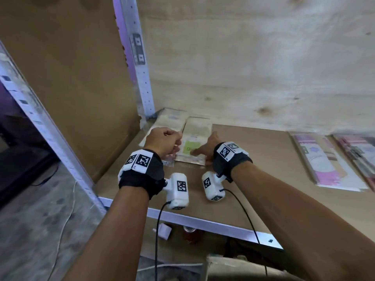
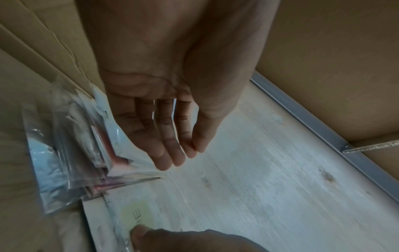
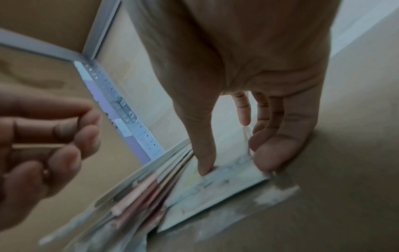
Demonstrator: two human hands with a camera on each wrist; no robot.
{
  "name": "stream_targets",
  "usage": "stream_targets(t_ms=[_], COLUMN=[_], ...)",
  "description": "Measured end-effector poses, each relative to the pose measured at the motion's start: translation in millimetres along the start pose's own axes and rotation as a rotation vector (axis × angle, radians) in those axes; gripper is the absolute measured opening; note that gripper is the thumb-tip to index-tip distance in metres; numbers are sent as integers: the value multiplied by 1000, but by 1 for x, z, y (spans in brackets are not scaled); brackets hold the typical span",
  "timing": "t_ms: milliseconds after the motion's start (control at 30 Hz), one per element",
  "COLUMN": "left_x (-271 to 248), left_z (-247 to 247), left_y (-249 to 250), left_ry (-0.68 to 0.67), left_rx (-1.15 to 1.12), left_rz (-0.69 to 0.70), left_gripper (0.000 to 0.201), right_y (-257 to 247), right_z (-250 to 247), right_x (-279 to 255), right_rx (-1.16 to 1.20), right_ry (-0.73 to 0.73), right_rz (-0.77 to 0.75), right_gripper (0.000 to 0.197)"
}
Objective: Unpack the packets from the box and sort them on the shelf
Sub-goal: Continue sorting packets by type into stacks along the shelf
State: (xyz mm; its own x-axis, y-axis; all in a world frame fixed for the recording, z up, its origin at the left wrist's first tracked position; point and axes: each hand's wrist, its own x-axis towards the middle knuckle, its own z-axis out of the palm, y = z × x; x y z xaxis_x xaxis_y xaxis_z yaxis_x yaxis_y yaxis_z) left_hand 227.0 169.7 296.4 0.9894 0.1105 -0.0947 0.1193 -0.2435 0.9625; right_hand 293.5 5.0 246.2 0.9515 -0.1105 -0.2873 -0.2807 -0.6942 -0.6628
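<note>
Clearly the packets are thin, flat and light, wrapped in glossy clear plastic, so I judge they bend easily and slide on each other. The packet with the green label [image 1: 191, 148] lies flat on the shelf [image 1: 253, 159], in the back left corner, under the right hand [image 1: 205, 148]. The fingers [image 3: 268, 153] of this hand are straight and a little spread; the thumb tip presses on the near end of the packet, and the other fingers lie along its right edge. Just left of these fingers lies a small stack of similar packets [image 2: 71, 153], touching the cardboard wall [image 1: 71, 88]. The left hand [image 1: 164, 141] hovers over this stack, loosely curled, holding nothing.

A good hold, I think, is a pinch at the short near edge, because the flat face gives no grip.

Far to the right of the fingers, pink packets [image 1: 324, 165] lie on the same shelf. The box itself I cannot see.
</note>
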Motion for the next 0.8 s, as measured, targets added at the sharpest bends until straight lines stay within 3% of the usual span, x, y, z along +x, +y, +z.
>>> stream_targets(t_ms=[100, 200, 300, 367, 467, 567, 633, 733, 800], left_x=[-2, -3, -6, -10, -17, -24, -28, -35, -41], left_z=[5, 12, 18, 23, 39, 63, 82, 114, 135], left_y=[2, 2, 3, 3, 5, 13, 21, 34, 40], left_ry=[11, 22, -14, -120, -277, -292, -295, -281, -213], left_rx=[11, 19, 58, 144, 460, 647, 647, 611, 554], left_rz=[17, 22, 27, 45, 155, 251, 338, 467, 541], left_gripper=[16, 17, 14, 31, 64, 76, 66, 15, 25], right_y=[5, 16, 33, 49, 69, 84, 93, 113, 129], right_z=[-6, -19, -37, -52, -78, -104, -121, -147, -162], right_x=[-1, -14, -35, -50, -77, -104, -119, -136, -145], right_rx=[7, -14, 113, 284, 591, 854, 925, 1009, 1055], right_ry=[-21, -28, -93, -133, -141, -121, -127, -107, -73], right_rz=[18, 7, -14, -41, -44, -44, -61, -56, -75], right_gripper=[121, 92, 65, 57, 55, 39, 21, 13, 22])
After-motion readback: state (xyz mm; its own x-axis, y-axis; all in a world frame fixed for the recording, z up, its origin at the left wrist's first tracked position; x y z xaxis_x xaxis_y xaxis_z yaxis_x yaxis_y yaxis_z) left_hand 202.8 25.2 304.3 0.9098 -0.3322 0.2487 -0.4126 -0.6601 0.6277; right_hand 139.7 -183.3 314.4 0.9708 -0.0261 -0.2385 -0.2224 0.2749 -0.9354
